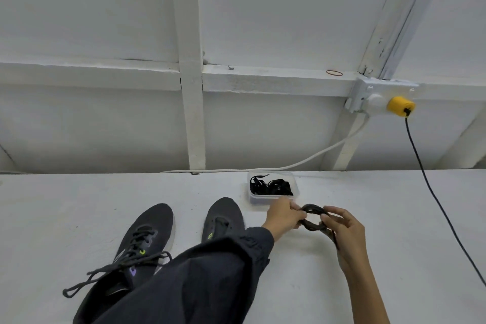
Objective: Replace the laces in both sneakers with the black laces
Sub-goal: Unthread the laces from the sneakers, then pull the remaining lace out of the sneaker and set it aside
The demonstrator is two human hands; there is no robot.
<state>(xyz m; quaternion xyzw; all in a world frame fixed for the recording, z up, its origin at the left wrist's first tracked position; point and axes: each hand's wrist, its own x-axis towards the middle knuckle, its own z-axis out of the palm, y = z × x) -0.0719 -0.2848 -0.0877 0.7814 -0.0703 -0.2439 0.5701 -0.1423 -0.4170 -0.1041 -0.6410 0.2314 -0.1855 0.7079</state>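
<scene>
Two dark grey sneakers stand on the white table. The left sneaker (143,242) has dark laces threaded, with loose ends trailing toward the front left. The right sneaker (223,214) is partly hidden behind my dark left sleeve. A clear plastic tub (272,200) behind the right sneaker holds black laces (272,187). Just right of the tub, my left hand (282,217) and my right hand (344,229) both grip a coiled dark lace (313,218) stretched between them above the table.
A white wall with beams rises behind the table. A socket box with a yellow plug (401,105) sits at the right; its black cable (441,208) runs down across the table's right side. A white cable (315,156) runs along the wall's base.
</scene>
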